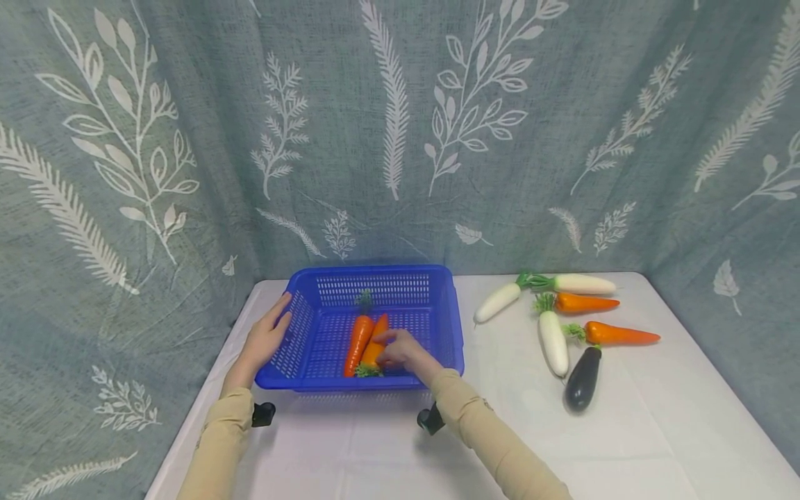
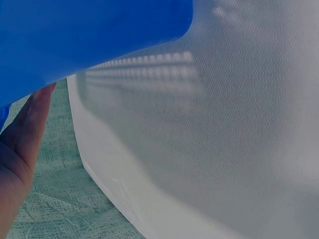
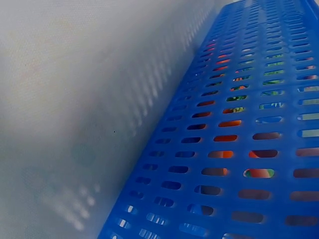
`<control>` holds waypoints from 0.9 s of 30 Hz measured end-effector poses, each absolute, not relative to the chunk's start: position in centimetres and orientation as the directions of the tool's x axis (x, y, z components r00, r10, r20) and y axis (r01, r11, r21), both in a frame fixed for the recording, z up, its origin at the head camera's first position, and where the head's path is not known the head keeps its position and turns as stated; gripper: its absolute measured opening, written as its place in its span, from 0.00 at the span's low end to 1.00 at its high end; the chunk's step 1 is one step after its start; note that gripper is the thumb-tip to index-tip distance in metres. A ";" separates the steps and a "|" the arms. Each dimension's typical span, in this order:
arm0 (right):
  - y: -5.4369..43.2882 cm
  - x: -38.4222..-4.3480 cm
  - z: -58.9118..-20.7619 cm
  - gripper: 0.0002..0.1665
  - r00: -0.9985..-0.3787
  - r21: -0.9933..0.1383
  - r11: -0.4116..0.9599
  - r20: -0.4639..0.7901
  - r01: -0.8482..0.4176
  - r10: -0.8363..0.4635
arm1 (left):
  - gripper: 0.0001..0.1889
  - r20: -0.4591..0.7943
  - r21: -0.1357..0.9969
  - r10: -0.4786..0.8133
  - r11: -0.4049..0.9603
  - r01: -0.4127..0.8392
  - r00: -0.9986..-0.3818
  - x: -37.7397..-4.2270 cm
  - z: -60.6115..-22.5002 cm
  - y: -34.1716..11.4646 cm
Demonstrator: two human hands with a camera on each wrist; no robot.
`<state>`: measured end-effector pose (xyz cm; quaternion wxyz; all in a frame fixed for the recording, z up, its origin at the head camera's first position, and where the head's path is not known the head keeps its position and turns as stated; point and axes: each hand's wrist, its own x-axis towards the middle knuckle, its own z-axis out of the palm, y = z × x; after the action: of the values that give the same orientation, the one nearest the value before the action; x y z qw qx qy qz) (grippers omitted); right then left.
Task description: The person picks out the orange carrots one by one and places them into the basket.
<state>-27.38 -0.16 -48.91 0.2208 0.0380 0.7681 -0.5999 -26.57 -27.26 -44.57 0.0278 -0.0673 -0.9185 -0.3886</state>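
Note:
Inside a blue plastic basket (image 1: 446, 326) lie two carrots: a red-orange one (image 1: 357, 342) and a lighter orange one (image 1: 373, 351), with its leafy end toward the near wall. My right hand (image 1: 405, 352) reaches over the near right rim, its curled fingers gripping the lighter carrot. The slotted basket wall (image 3: 209, 142) fills much of the right wrist view and hides that hand; bits of orange show through the slots. At the basket's left side, my left hand (image 1: 264, 345) rests with straight fingers along the outer rim. In the left wrist view, its fingertips meet the blue edge.
To the basket's right lie white radishes (image 1: 553, 344), two more carrots (image 1: 619, 334) and a dark eggplant (image 1: 582, 380) on the white-covered table (image 1: 350, 451). A green leaf-patterned curtain (image 1: 387, 139) hangs behind and at both sides.

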 end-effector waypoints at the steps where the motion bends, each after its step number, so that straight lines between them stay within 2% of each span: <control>1: -0.1 -27.1 -48.4 0.28 -0.898 -0.904 0.274 -0.389 0.328 -0.207 | 0.26 0.103 0.711 0.103 0.688 0.146 -0.989 -26.5 -44.5 -27.2; 6: 0.0 -27.8 -49.8 0.27 -0.891 -0.926 0.214 -0.362 0.311 -0.272 | 0.27 0.092 0.712 0.103 0.688 0.138 -0.990 -26.4 -44.4 -27.2; 9: 0.0 -27.3 -49.2 0.29 -0.884 -0.925 0.219 -0.366 0.311 -0.290 | 0.27 0.090 0.713 0.102 0.688 0.135 -0.991 -26.3 -44.3 -27.2; 10: 0.0 -26.7 -47.8 0.30 -0.879 -0.913 0.248 -0.388 0.325 -0.276 | 0.27 0.089 0.714 0.101 0.687 0.135 -0.991 -26.3 -44.3 -27.2; 14: 0.1 -25.7 -46.6 0.29 -0.885 -0.918 0.283 -0.359 0.278 -0.296 | 0.27 0.094 0.711 0.100 0.690 0.137 -0.991 -26.3 -44.3 -27.1; 27: 0.5 -25.5 -46.0 0.28 -0.846 -0.922 0.298 -0.356 0.248 -0.396 | 0.27 0.086 0.715 0.101 0.686 0.132 -0.991 -26.2 -44.2 -27.0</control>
<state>-25.50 0.54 -45.95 0.2728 -0.0489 0.7579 -0.5906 -26.20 -27.03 -44.17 0.0197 -0.0635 -0.9180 -0.3910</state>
